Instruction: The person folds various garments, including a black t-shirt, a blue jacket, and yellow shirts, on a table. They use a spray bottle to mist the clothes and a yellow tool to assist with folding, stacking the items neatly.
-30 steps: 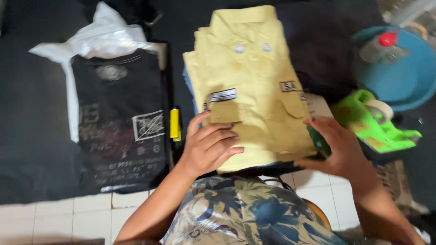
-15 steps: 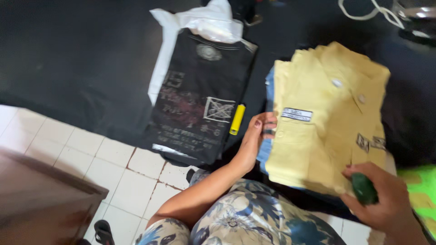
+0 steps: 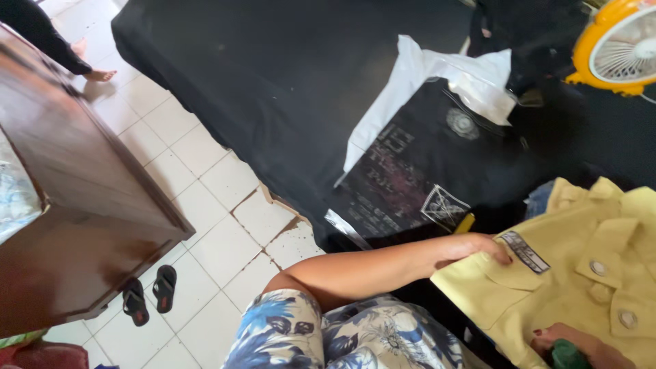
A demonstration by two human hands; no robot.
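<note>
Shifted rightward since half a second ago, the folded yellow shirt [image 3: 581, 280] lies by the black mat's [image 3: 273, 82] near edge. Left hand [image 3: 482, 249] pinches its corner; right hand [image 3: 570, 345] grips a green object [image 3: 567, 357], fingers curled.

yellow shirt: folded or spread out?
Folded. The yellow shirt lies as a compact block, buttoned chest pockets facing up and no sleeves showing, with the left hand on its edge and the right hand at its lower edge.
</note>
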